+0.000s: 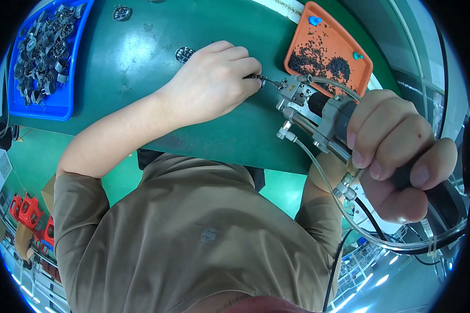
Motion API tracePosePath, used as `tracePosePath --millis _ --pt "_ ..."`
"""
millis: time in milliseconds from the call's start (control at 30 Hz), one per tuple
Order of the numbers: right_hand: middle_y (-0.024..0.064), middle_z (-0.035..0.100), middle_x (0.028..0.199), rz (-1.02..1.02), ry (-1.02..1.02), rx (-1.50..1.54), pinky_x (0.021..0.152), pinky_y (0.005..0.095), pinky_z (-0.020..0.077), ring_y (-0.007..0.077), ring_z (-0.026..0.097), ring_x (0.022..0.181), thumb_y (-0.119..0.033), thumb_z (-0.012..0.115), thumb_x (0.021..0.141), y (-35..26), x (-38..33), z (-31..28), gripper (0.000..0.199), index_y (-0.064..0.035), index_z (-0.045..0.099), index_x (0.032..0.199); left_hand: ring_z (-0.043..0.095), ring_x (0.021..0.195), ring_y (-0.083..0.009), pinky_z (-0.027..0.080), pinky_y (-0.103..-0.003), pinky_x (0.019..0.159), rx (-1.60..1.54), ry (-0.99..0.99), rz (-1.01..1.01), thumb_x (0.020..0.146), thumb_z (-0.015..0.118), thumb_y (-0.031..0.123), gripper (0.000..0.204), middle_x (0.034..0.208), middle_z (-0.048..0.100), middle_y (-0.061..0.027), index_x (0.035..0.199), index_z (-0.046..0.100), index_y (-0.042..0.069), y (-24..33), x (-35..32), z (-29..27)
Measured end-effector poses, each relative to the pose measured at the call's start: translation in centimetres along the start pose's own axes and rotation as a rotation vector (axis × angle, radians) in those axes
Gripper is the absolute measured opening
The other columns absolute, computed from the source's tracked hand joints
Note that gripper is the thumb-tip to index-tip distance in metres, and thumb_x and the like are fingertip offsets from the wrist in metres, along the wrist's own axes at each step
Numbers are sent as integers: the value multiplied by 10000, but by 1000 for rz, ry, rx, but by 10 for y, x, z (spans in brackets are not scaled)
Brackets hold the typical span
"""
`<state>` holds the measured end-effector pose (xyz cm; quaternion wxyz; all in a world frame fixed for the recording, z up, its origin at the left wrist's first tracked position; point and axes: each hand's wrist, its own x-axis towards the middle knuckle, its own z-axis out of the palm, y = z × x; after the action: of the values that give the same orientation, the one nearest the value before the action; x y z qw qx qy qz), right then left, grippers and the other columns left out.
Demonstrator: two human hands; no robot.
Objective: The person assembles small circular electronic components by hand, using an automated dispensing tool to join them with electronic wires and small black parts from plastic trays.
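My left hand [216, 78] rests over the green table, fingers closed around a small dark round part [259, 81]. Most of that part is hidden behind the fingers. In my right hand [397, 151] is a screwdriver with air hoses [310, 104], its grip wrapped by my fingers. The tool lies sideways and its thin tip points left, reaching the part at my left fingertips; whether they touch I cannot tell. Just beyond my left hand sits another round part [184, 54] with metal showing on top.
A blue tray [39, 110] heaped with dark round parts stands at the left. An orange tray [344, 39] with many tiny black screws and two small knobs is at the far right. One more round part [121, 13] lies at the back. A clear hose [344, 214] loops down right.
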<state>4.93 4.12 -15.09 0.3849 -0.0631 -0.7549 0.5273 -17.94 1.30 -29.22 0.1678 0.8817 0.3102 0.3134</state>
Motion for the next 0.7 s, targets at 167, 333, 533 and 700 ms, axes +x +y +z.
tracePosePath --millis 167,333,533,700 --pt "6 519 739 142 153 120 608 347 429 168 509 612 -258 449 1023 7 17 5 206 -131 533 1162 642 890 -246 507 -378 795 -52 -10 30 772 718 99 91 960 663 -67 841 713 40 -3 4 1" --pt "30 524 755 96 147 3 616 348 436 177 536 653 -286 486 1030 -3 9 7 248 -110 518 1203 641 908 -251 506 -384 800 -84 -24 17 777 726 96 95 972 667 -69 857 726 44 -1 1 -1" --pt "-33 572 786 -11 160 19 634 266 408 109 566 670 -447 572 1016 -50 -5 -8 370 -136 568 1217 639 925 -240 508 -384 807 -102 -26 -9 770 762 118 129 1000 679 -45 884 746 58 -1 0 -6" --pt "-24 575 782 38 134 36 614 275 416 114 578 678 -430 567 1020 -38 -8 -12 371 -135 560 1245 642 947 -223 510 -376 819 -98 -17 7 767 775 122 141 1034 702 -25 895 753 68 -6 1 -1"
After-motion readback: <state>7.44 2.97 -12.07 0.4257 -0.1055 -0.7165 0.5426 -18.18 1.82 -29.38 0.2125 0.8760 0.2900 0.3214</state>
